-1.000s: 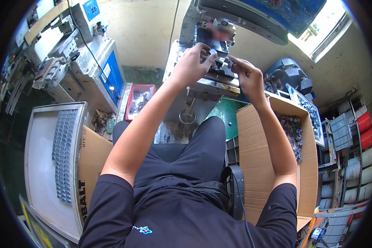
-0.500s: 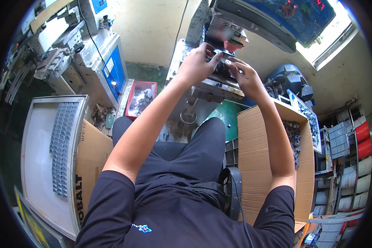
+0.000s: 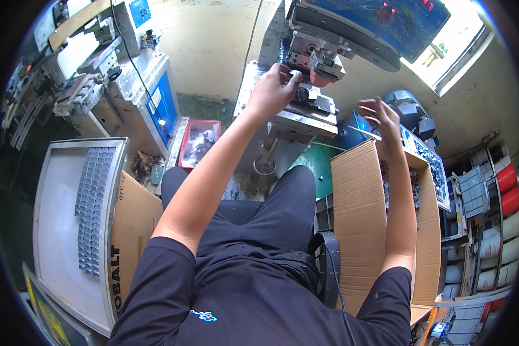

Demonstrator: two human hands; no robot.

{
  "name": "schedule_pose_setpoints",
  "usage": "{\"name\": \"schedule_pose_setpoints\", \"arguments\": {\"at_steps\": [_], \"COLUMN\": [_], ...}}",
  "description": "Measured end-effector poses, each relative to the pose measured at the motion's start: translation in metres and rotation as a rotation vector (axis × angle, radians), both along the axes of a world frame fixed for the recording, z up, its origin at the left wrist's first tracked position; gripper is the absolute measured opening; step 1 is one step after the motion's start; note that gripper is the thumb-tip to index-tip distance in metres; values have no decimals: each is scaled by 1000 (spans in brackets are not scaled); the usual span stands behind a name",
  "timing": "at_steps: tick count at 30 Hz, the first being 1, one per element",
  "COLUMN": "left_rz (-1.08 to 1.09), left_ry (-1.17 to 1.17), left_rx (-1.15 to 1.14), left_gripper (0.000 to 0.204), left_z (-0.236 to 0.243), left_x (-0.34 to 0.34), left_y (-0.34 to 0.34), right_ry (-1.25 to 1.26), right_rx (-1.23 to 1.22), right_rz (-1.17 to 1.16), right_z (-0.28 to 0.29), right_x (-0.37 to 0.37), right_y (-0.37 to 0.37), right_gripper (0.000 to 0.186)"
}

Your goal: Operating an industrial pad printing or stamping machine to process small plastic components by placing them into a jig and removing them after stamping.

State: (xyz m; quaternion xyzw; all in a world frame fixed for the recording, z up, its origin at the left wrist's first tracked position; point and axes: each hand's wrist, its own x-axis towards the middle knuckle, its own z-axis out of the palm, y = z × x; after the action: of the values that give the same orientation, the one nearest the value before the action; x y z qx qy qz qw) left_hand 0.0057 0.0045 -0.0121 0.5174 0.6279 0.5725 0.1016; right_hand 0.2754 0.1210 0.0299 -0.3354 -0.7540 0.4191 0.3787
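Note:
My left hand [image 3: 273, 89] is raised at the left side of a bench machine, its thumb and fingers drawn together around something small and pale that I cannot make out. Just right of it, a black fixture [image 3: 316, 101] sits on the machine's metal table [image 3: 288, 118]. Above the fixture hangs a reddish pad [image 3: 322, 78] under the machine head [image 3: 327, 57]. My right hand [image 3: 382, 117] is apart from the machine, over the far end of a cardboard box [image 3: 357, 213]. Its fingers are stretched out and slightly blurred, with nothing visible in them.
A red tray [image 3: 219, 131] of dark parts stands left of the machine. Rows of grey pieces [image 3: 93, 210] lie on a framed white panel [image 3: 57, 213] at the left. Dark small parts [image 3: 415, 190] fill the cardboard box. Behind it are a blue motor [image 3: 406, 106] and a shelf of containers [image 3: 490, 236].
My right hand has left the fixture and swung right, over the box. My left hand has shifted slightly left, uncovering the black fixture. The view has shifted a little.

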Motion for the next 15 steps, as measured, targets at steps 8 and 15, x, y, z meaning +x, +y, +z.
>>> {"name": "schedule_pose_setpoints", "arguments": {"at_steps": [8,15], "left_rz": [-19,214], "left_ry": [-134,-336], "left_rx": [260,126], "left_gripper": [50,45], "left_z": [2,-49], "left_x": [-12,-74], "left_y": [-32,-184], "right_ry": [-537,-962], "right_rx": [300,290], "right_rz": [-897,-717], "right_z": [-122,-162], "right_x": [173,191], "right_y": [89,74], "right_gripper": [40,34]}}
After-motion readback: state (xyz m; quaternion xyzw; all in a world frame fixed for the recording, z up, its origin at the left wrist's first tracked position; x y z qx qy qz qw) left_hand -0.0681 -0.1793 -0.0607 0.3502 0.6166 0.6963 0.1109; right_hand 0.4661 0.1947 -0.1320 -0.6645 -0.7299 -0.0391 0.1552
